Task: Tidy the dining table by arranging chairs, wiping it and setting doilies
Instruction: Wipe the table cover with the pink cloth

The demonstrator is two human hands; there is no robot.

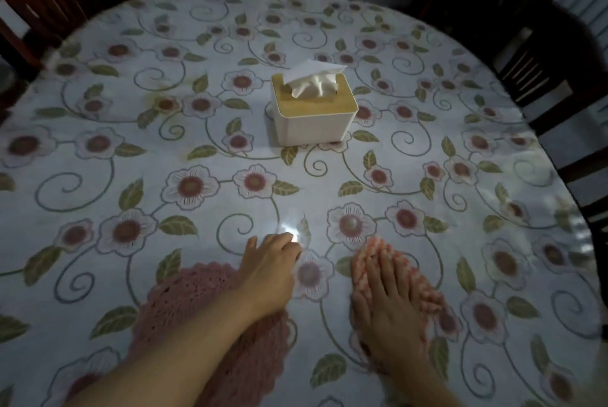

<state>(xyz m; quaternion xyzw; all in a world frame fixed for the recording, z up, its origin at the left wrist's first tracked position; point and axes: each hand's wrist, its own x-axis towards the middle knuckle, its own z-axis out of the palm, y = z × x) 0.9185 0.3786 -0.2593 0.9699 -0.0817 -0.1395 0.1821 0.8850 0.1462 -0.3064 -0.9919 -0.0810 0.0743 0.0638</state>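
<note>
A round table under a glossy floral cloth (131, 150) fills the view. A pink crocheted doily (184, 301) lies flat at the near edge, partly under my left forearm. My left hand (269, 268) rests on the cloth just beyond the doily, fingers loosely curled, holding nothing. My right hand (391, 301) lies flat, fingers extended, pressing on a pink-and-white wiping cloth (427, 288) that shows around the fingers.
A white tissue box with a wooden lid (312, 110) stands at the table's middle. Dark wooden chairs stand at the far left (49, 2) and along the right side (543, 77). A light glare spot sits by my left fingertips.
</note>
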